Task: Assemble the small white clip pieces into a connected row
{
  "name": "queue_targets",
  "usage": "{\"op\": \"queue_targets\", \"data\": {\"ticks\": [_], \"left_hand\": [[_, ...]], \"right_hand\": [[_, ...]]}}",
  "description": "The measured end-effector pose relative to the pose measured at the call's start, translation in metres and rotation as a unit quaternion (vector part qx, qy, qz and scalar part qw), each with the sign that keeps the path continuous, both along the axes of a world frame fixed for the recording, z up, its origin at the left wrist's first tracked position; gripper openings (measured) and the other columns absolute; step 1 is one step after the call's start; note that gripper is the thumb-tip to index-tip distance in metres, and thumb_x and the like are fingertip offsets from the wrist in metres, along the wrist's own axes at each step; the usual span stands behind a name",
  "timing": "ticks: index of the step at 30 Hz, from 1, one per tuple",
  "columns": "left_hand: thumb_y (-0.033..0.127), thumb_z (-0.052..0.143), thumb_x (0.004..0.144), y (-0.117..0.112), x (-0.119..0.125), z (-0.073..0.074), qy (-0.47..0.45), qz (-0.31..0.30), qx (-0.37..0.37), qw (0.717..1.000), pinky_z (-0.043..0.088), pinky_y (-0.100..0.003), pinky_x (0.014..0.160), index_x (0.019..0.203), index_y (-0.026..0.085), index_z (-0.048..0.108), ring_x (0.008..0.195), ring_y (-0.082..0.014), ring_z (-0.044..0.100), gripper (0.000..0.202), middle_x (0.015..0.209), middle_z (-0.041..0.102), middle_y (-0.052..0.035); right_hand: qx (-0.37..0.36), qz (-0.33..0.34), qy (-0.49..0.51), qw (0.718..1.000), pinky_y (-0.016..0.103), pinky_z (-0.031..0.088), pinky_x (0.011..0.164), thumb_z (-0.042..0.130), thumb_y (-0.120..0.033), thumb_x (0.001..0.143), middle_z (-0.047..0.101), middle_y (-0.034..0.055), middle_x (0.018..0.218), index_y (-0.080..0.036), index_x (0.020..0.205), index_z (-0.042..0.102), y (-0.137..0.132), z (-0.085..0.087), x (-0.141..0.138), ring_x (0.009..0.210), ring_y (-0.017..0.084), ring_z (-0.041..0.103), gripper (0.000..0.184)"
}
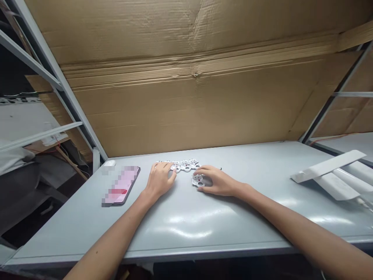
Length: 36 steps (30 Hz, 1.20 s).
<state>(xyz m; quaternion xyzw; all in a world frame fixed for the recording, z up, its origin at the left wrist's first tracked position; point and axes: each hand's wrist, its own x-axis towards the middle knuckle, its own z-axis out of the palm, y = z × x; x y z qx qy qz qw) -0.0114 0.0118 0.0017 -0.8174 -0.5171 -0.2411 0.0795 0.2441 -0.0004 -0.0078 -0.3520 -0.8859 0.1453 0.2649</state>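
Observation:
Several small white flat pieces (185,165), each with a round hole and tiny dark and red marks, lie in a row on the grey table (175,217). My left hand (160,175) rests palm down over the left end of this row, fingers stretched out and thumb apart. It covers part of the row. Nearer to me, a single white piece with a round hole (198,180) sits between the thumb and fingers of my right hand (214,179). That piece is at the table surface, just in front of the row, and its right side is partly hidden by the hand.
A phone with a pink screen (124,184) lies left of my hands, with a small white case (110,163) behind it. White panels joined at an angle (335,175) stand at the right. Cardboard (204,109) walls off the back, framed by metal posts (67,89).

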Motion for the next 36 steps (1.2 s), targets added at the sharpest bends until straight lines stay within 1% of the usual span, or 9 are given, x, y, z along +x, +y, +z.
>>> {"op": "queue_targets", "data": {"ticks": [4, 8, 10, 13, 16, 22, 26, 29, 36], "left_hand": [[0.031, 0.043, 0.093, 0.002, -0.003, 0.002, 0.006, 0.098, -0.009, 0.995, 0.043, -0.046, 0.094, 0.113, 0.019, 0.064, 0.109, -0.0318, 0.057, 0.032, 0.117, 0.067, -0.0118], [0.037, 0.043, 0.094, 0.003, -0.007, 0.002, 0.053, 0.159, -0.035, 0.985, 0.044, -0.048, 0.089, 0.112, 0.013, 0.063, 0.106, -0.0364, 0.056, 0.035, 0.115, 0.064, -0.0172], [0.038, 0.043, 0.095, 0.004, -0.008, 0.001, 0.074, 0.176, -0.046, 0.981, 0.043, -0.047, 0.09, 0.113, 0.011, 0.062, 0.108, -0.0374, 0.056, 0.037, 0.115, 0.063, -0.0183], [0.038, 0.045, 0.095, 0.004, -0.01, 0.0, 0.082, 0.182, -0.056, 0.978, 0.042, -0.046, 0.092, 0.117, 0.009, 0.059, 0.113, -0.0379, 0.054, 0.039, 0.116, 0.062, -0.0193], [0.041, 0.044, 0.095, 0.0, -0.008, 0.001, 0.091, 0.175, -0.076, 0.977, 0.044, -0.046, 0.091, 0.122, 0.011, 0.055, 0.116, -0.0373, 0.054, 0.041, 0.123, 0.06, -0.0207], [0.048, 0.037, 0.096, -0.011, -0.001, 0.006, 0.099, 0.147, -0.135, 0.975, 0.04, -0.049, 0.097, 0.131, 0.01, 0.05, 0.124, -0.0378, 0.05, 0.052, 0.133, 0.054, -0.0233], [0.048, 0.037, 0.097, -0.011, 0.0, 0.003, 0.113, 0.146, -0.139, 0.973, 0.037, -0.051, 0.102, 0.136, 0.012, 0.046, 0.132, -0.0385, 0.043, 0.054, 0.144, 0.045, -0.0236], [0.049, 0.035, 0.097, -0.009, 0.0, 0.003, 0.116, 0.145, -0.158, 0.97, 0.035, -0.052, 0.103, 0.139, 0.011, 0.043, 0.136, -0.0387, 0.039, 0.057, 0.148, 0.039, -0.0241], [0.048, 0.03, 0.099, -0.007, -0.003, 0.006, 0.121, 0.137, -0.19, 0.965, 0.035, -0.045, 0.107, 0.144, 0.01, 0.038, 0.139, -0.0356, 0.035, 0.06, 0.15, 0.036, -0.022]], "right_hand": [[0.001, -0.052, -0.041, 0.998, 0.037, 0.051, 0.083, 0.064, -0.029, 0.078, 0.066, 0.0099, 0.115, -0.026, 0.123, 0.063, 0.008, 0.004, 0.018, 0.1, 0.028, 0.063, 0.045], [0.021, -0.146, -0.055, 0.988, 0.04, 0.049, 0.091, 0.056, -0.022, 0.08, 0.063, 0.012, 0.126, -0.022, 0.126, 0.06, 0.023, -0.005, 0.032, 0.112, 0.03, 0.06, 0.046], [0.025, -0.163, -0.052, 0.985, 0.04, 0.048, 0.094, 0.051, -0.021, 0.085, 0.062, 0.0112, 0.128, -0.023, 0.126, 0.059, 0.029, -0.011, 0.03, 0.117, 0.03, 0.058, 0.042], [0.041, -0.179, -0.04, 0.982, 0.041, 0.047, 0.097, 0.041, -0.018, 0.091, 0.063, 0.0097, 0.128, -0.022, 0.128, 0.058, 0.034, -0.018, 0.021, 0.12, 0.028, 0.057, 0.041], [0.071, -0.201, -0.043, 0.976, 0.043, 0.046, 0.098, 0.04, -0.014, 0.091, 0.064, 0.0093, 0.129, -0.021, 0.127, 0.059, 0.03, -0.017, 0.014, 0.12, 0.028, 0.056, 0.041], [0.072, -0.205, -0.083, 0.973, 0.043, 0.049, 0.093, 0.049, -0.027, 0.092, 0.067, 0.0134, 0.122, -0.019, 0.117, 0.066, 0.011, -0.011, 0.007, 0.112, 0.031, 0.061, 0.032], [0.074, -0.195, -0.104, 0.972, 0.044, 0.046, 0.099, 0.045, -0.034, 0.095, 0.063, 0.0139, 0.13, -0.019, 0.125, 0.061, 0.008, -0.014, 0.003, 0.119, 0.031, 0.057, 0.037], [0.06, -0.195, -0.126, 0.971, 0.046, 0.043, 0.103, 0.043, -0.039, 0.096, 0.058, 0.0169, 0.136, -0.014, 0.132, 0.056, 0.01, -0.015, 0.003, 0.124, 0.032, 0.054, 0.046], [0.035, -0.16, -0.147, 0.975, 0.046, 0.036, 0.111, 0.042, -0.042, 0.096, 0.048, 0.0198, 0.145, -0.007, 0.14, 0.047, 0.015, -0.013, 0.008, 0.134, 0.033, 0.045, 0.057]]}}
